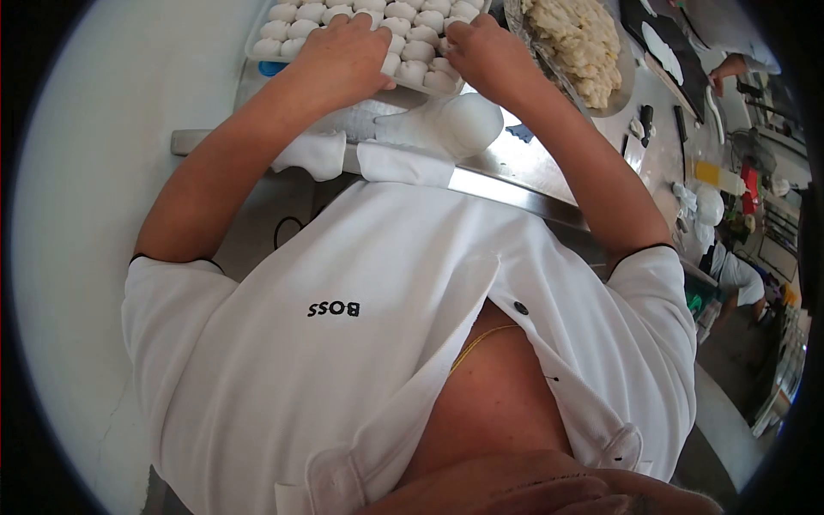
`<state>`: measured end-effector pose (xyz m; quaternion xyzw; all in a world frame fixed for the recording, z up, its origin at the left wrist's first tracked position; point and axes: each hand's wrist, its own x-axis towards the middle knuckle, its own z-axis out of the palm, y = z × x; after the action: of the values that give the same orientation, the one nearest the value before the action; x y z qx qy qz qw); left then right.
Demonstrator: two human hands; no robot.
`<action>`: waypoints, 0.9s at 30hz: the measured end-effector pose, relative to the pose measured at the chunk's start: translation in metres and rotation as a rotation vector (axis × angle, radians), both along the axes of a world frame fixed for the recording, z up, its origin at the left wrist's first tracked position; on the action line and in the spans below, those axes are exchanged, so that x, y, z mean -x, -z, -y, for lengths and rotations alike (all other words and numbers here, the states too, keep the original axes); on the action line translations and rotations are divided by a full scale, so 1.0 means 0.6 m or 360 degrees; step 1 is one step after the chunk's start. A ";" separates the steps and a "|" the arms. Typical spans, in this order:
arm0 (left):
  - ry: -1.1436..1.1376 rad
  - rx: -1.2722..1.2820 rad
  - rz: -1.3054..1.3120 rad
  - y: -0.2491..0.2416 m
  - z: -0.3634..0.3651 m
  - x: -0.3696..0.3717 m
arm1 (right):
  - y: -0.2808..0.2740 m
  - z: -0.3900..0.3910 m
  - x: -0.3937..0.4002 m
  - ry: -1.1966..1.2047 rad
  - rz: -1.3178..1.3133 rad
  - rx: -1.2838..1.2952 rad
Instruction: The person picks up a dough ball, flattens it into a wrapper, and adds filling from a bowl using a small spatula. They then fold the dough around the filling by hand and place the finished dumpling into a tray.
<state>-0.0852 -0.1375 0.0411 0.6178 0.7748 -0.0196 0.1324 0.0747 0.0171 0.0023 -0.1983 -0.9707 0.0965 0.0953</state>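
Rows of white dough balls (421, 51) fill a pale tray (251, 45) at the top of the head view. My left hand (345, 53) lies over the middle of the rows, its fingers stretched forward and slightly apart on the balls. At the tray's right side, my right hand (487, 58) has its fingers bent and drawn together around a dough ball, which they mostly cover. Nearer my body, a large smooth lump of white dough (468, 125) rests on the metal table (536, 167).
A heap of pale, chunky filling (579, 47) sits in a metal container to the right. Beyond it lie a dark board (657, 43) with white dough and a scraper (633, 153). White cloth (403, 165) hangs over the table's front edge. Another person's hand (726, 70) is at the far right.
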 end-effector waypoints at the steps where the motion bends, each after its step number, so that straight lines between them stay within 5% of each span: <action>1: 0.0003 -0.0024 0.0011 0.004 0.001 0.001 | -0.003 0.004 0.000 -0.0006 0.0003 0.0000; 15: 0.0033 -0.0206 -0.0121 0.017 0.003 -0.006 | -0.029 -0.009 0.045 -0.0003 0.0699 0.0075; 27: -0.0040 0.0036 0.0007 0.007 -0.008 -0.001 | -0.039 0.005 0.013 -0.0041 0.0501 0.0374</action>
<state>-0.0849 -0.1329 0.0370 0.6066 0.7819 -0.0254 0.1415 0.0671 0.0144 0.0260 -0.2082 -0.9582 0.1782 -0.0827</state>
